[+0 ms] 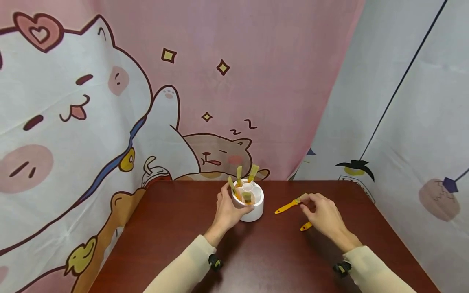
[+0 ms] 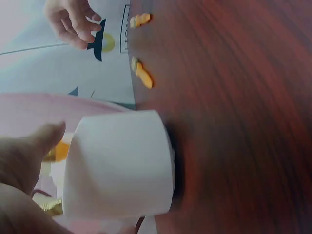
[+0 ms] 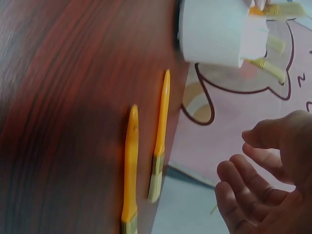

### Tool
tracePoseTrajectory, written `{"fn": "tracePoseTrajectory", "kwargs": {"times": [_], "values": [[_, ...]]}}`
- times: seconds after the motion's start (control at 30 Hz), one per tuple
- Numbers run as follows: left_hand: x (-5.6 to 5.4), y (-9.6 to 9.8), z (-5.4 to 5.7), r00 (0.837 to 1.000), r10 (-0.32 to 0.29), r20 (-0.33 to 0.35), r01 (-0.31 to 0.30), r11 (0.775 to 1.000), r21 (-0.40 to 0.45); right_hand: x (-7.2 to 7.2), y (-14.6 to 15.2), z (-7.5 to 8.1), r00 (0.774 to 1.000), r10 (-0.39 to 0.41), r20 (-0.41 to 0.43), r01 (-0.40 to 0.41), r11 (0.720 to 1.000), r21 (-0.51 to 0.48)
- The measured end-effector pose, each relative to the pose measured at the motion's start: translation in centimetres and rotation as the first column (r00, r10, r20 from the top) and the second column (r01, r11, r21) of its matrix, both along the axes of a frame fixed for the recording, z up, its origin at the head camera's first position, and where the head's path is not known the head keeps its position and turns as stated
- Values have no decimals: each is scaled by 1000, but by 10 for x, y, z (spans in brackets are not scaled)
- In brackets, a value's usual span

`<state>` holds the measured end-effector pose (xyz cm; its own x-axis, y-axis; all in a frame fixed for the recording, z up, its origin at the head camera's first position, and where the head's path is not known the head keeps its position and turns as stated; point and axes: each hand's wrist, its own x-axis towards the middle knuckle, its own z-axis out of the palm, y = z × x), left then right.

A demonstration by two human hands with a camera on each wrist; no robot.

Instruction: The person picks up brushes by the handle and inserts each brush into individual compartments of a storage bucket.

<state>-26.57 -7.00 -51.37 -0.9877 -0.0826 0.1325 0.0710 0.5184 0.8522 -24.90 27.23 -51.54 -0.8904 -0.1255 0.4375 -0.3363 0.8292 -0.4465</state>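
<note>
My left hand [image 1: 228, 211] grips a round white brush holder [image 1: 253, 215] by its left side, thumb along the front rim. Several paintbrushes [image 1: 239, 171] stand in its compartments with pale bristles up. In the left wrist view the holder's smooth wall [image 2: 117, 165] fills the middle. My right hand [image 1: 324, 213] hovers to the right over two yellow-handled paintbrushes, its fingers loosely bent and nothing between them. One paintbrush [image 1: 287, 207] lies farther back; the nearer paintbrush [image 1: 306, 226] is partly hidden by that hand. The right wrist view shows both handles pointing toward the holder.
A dark red-brown wooden table [image 1: 176, 228] lies under everything. A printed cloth [image 1: 286, 81] with cartoon animals hangs behind the table's back edge and along its sides. Each wrist wears a small black camera strap [image 1: 215, 262].
</note>
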Motion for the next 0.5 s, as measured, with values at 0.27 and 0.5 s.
{"fn": "tracePoseTrajectory", "kwargs": {"times": [0.27,0.5], "values": [[-2,20,-2,992,123,-14,-123,992,-21,-4,21,-4,991,-114,76,111,993,48],[-5,19,-6,991,131,1,-131,991,-26,-8,30,-11,980,-158,124,150,986,72]]}}
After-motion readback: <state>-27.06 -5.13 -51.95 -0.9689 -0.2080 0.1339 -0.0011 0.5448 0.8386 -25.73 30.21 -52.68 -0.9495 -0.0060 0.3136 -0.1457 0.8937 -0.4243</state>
